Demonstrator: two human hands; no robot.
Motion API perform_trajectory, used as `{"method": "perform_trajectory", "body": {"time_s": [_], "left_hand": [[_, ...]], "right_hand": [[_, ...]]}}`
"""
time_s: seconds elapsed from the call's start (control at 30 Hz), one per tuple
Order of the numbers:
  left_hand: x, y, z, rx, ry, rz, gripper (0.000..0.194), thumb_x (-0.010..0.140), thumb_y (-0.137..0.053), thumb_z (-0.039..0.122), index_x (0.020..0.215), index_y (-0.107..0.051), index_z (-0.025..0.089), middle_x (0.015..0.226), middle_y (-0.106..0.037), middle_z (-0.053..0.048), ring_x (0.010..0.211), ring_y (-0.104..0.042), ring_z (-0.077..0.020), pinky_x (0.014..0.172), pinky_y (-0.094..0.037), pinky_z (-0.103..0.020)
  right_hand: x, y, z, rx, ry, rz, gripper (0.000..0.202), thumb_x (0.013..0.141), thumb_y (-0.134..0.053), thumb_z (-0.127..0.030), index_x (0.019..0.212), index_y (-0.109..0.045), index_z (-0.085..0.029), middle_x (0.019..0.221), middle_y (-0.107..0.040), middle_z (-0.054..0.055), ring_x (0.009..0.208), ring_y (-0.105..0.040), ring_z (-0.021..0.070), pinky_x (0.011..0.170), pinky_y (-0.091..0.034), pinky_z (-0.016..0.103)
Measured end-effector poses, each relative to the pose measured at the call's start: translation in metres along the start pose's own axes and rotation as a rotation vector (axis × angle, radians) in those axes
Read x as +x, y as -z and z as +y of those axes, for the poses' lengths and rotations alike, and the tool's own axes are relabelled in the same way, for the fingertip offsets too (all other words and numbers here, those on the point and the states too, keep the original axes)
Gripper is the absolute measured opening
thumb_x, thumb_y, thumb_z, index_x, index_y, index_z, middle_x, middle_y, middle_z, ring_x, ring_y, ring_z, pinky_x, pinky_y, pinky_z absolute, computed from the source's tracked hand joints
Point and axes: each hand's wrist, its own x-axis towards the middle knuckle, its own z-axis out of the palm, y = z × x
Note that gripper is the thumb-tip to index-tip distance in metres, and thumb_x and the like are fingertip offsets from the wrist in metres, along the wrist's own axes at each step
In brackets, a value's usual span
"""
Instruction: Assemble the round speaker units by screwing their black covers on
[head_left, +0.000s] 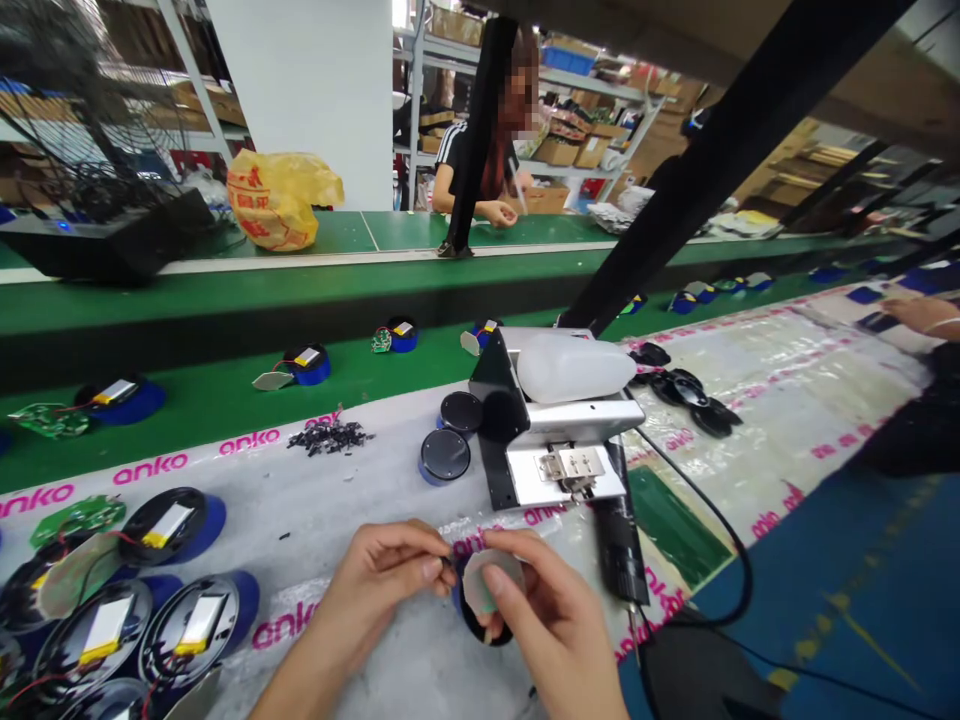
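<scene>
My right hand [551,610] grips a pale, round-edged disc [491,580] that looks like a circuit board, thumb on its face. Just beneath it is a round blue-and-black housing [486,632], mostly covered by the disc and my fingers. My left hand [397,572] is closed in a pinch left of the disc, with a tiny black piece [448,563] at its fingertips. A pile of similar small black pieces [330,437] lies farther back on the plastic-covered bench.
Open blue housings with batteries [196,620] crowd the left side. A silver-and-black fixture [574,430] holding a white bottle [574,367] stands ahead, near a black-handled tool [621,550] and two black-topped housings [445,455]. More units sit along the green conveyor [225,400]; a person [487,170] sits beyond.
</scene>
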Motion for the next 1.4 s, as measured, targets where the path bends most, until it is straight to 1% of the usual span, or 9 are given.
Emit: {"method": "perform_trajectory", "body": {"time_s": [0.13,0.23,0.43,0.7,0.93,1.1,1.2,1.3,1.4], "left_hand": [[0.002,0.002,0.000,0.014,0.010,-0.038,0.018,0.069,-0.091,0.028,0.082,-0.084,0.017,0.077,-0.076,-0.004,0.066,-0.071,-0.0132,0.063,-0.055,-0.020],[0.001,0.005,-0.002,0.032,0.056,-0.071,0.018,0.069,-0.091,0.027,0.083,-0.083,0.018,0.074,-0.078,-0.004,0.064,-0.071,-0.0134,0.063,-0.056,-0.021],[0.000,0.005,-0.003,0.030,0.059,-0.080,0.015,0.071,-0.090,0.027,0.080,-0.082,0.019,0.073,-0.077,-0.004,0.065,-0.070,-0.0129,0.064,-0.056,-0.020],[0.001,0.004,-0.006,-0.005,0.060,-0.085,0.013,0.071,-0.090,0.026,0.080,-0.082,0.019,0.072,-0.077,-0.004,0.064,-0.069,-0.0125,0.064,-0.055,-0.020],[0.000,0.007,-0.009,0.007,0.038,-0.080,0.012,0.073,-0.088,0.025,0.081,-0.083,0.018,0.074,-0.076,-0.005,0.067,-0.069,-0.0135,0.064,-0.054,-0.020],[0.002,0.007,-0.012,0.023,0.028,-0.081,0.013,0.073,-0.088,0.026,0.081,-0.083,0.018,0.073,-0.076,-0.005,0.065,-0.069,-0.0140,0.063,-0.054,-0.021],[0.001,0.005,-0.010,0.036,0.027,-0.062,0.015,0.071,-0.089,0.028,0.079,-0.082,0.018,0.072,-0.075,-0.005,0.065,-0.068,-0.0146,0.063,-0.054,-0.022],[-0.002,0.003,-0.006,0.072,0.029,-0.001,0.014,0.072,-0.089,0.028,0.078,-0.081,0.018,0.072,-0.075,-0.005,0.066,-0.067,-0.0144,0.063,-0.053,-0.022],[-0.002,0.002,-0.002,0.175,-0.001,0.011,0.015,0.074,-0.087,0.030,0.079,-0.082,0.017,0.075,-0.074,-0.005,0.067,-0.067,-0.0143,0.066,-0.054,-0.023]], "right_hand": [[0.005,0.004,0.009,-0.044,0.092,-0.036,0.019,0.088,-0.073,-0.036,0.106,-0.072,-0.029,0.072,-0.070,0.000,0.052,-0.067,0.0133,0.048,-0.057,0.018],[0.009,0.006,0.011,-0.087,0.184,-0.098,0.014,0.090,-0.071,-0.031,0.104,-0.072,-0.028,0.073,-0.070,-0.001,0.049,-0.067,0.0129,0.046,-0.058,0.019],[0.012,0.009,0.010,-0.175,0.223,-0.111,0.016,0.091,-0.069,-0.026,0.107,-0.072,-0.028,0.068,-0.065,-0.003,0.047,-0.063,0.0119,0.048,-0.060,0.021],[0.007,0.009,0.022,-0.136,0.213,-0.051,0.016,0.091,-0.069,-0.028,0.106,-0.073,-0.031,0.095,-0.068,0.001,0.052,-0.060,0.0091,0.045,-0.057,0.019],[0.009,0.014,0.023,-0.209,0.313,-0.096,0.018,0.091,-0.069,-0.024,0.108,-0.074,-0.030,0.091,-0.069,0.001,0.056,-0.062,0.0106,0.057,-0.059,0.022],[0.005,0.009,0.022,-0.193,0.231,-0.061,0.015,0.092,-0.068,-0.030,0.105,-0.074,-0.027,0.091,-0.069,0.003,0.052,-0.060,0.0101,0.048,-0.056,0.020],[0.006,0.009,0.020,-0.209,0.245,-0.074,0.015,0.092,-0.067,-0.031,0.104,-0.073,-0.024,0.089,-0.069,0.005,0.058,-0.065,0.0131,0.045,-0.055,0.019],[0.009,0.010,0.017,-0.298,0.369,-0.102,0.014,0.093,-0.065,-0.025,0.105,-0.072,-0.024,0.090,-0.071,0.005,0.072,-0.072,0.0171,0.051,-0.058,0.019],[0.013,0.010,0.014,-0.460,0.591,-0.086,0.016,0.092,-0.065,-0.016,0.105,-0.070,-0.024,0.093,-0.075,0.005,0.080,-0.074,0.0179,0.071,-0.063,0.021]]}}
